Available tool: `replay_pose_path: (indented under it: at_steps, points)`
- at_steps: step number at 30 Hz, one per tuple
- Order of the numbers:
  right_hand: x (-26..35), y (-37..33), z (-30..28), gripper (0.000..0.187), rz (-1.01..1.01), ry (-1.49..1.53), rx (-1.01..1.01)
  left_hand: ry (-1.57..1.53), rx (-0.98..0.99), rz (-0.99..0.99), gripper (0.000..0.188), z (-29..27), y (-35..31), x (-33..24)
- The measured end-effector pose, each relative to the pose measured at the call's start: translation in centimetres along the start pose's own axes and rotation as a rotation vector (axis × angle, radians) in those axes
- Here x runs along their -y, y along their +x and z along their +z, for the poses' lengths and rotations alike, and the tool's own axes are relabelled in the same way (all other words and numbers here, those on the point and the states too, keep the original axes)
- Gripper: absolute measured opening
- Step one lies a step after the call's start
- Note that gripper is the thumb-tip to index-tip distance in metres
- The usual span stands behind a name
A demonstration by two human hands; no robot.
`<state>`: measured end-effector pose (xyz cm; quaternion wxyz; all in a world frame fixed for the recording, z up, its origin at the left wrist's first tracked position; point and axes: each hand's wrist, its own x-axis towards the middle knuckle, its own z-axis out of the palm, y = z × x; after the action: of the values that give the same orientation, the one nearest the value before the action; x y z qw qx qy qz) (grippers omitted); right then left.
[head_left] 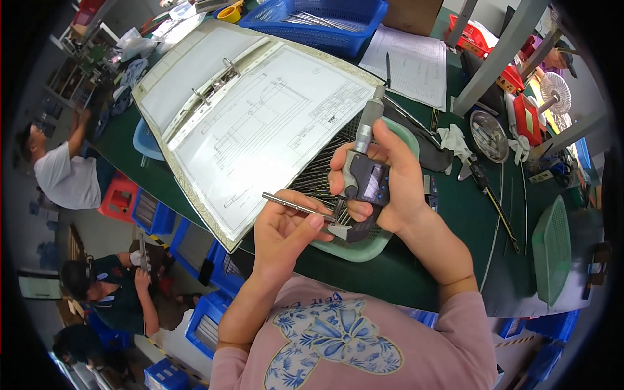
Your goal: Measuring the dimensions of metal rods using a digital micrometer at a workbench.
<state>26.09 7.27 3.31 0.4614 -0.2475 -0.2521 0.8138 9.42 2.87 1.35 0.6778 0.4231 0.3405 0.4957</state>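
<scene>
My left hand (pixel 278 235) pinches a thin steel rod (pixel 285 203) between thumb and fingers, its far end reaching the jaws of a digital micrometer (pixel 375 185). Wrapped around the micrometer's grey and dark body is my right hand (pixel 404 185), with the thimble pointing up and away. Whether the jaws touch the rod I cannot tell. Below both hands stands a pale green basket (pixel 364 253) with many dark slender rods (pixel 318 170) in it. An open ring binder with a technical drawing (pixel 260 123) lies at the left, partly over the basket.
A blue basket of rods (pixel 370 36) and a printed sheet with a pen (pixel 416 68) are at the back. Right are a metal bowl (pixel 489 133), a white glove (pixel 455 140), a caliper (pixel 487 188) and a green tray (pixel 552 253). Co-workers (pixel 65 169) are at the left.
</scene>
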Motion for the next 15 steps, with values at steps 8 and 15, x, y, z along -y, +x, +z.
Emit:
replay_pose_path:
  at_steps: [8, 15]
  points:
    - [0.5, 0.0, 0.1, 0.06, 0.037, -0.02, -0.03, -0.009, -0.05, 0.007, 0.018, 0.0, 0.4, 0.2]
    - [0.6, -0.6, 0.5, 0.058, -0.003, -0.01, -0.076, -0.094, -0.024, -0.028, 0.016, 0.3, 0.5, 0.9]
